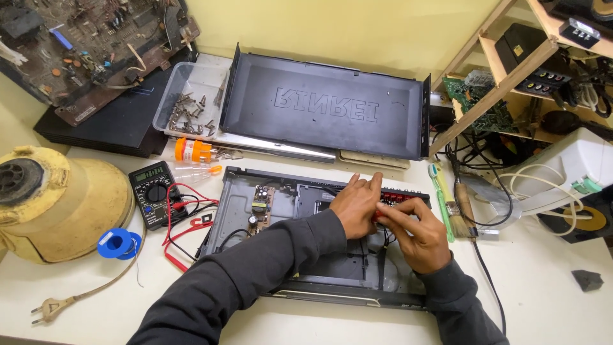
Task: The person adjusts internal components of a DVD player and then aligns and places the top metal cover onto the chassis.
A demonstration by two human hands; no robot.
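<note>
A: Start at the fingertips. What are they on?

B: Both hands meet at the far right corner of the open player chassis [242,211]. The right hand [415,233] has thumb and forefinger pinched together on something small and red at the near edge of the red connector board [401,197]. The left hand [356,204] lies flat just beside it, fingers together and stretched toward the far wall of the case, pressing down on the same board; it grips nothing that I can see.

A: Which way does the board run?

B: Its long side runs left to right along the far rim of the case. It sits just far of the right fingertips and under the left ones, so both hands are on it, the right at its near edge.

A: And going outward?

B: To the left, inside the case, stands a small power board [260,207]. Beyond the case on the left lies a multimeter [153,191] with red leads. To the right, a brush [461,207] rests on the table. The removed black lid [325,108] lies upside down at the far side
</note>
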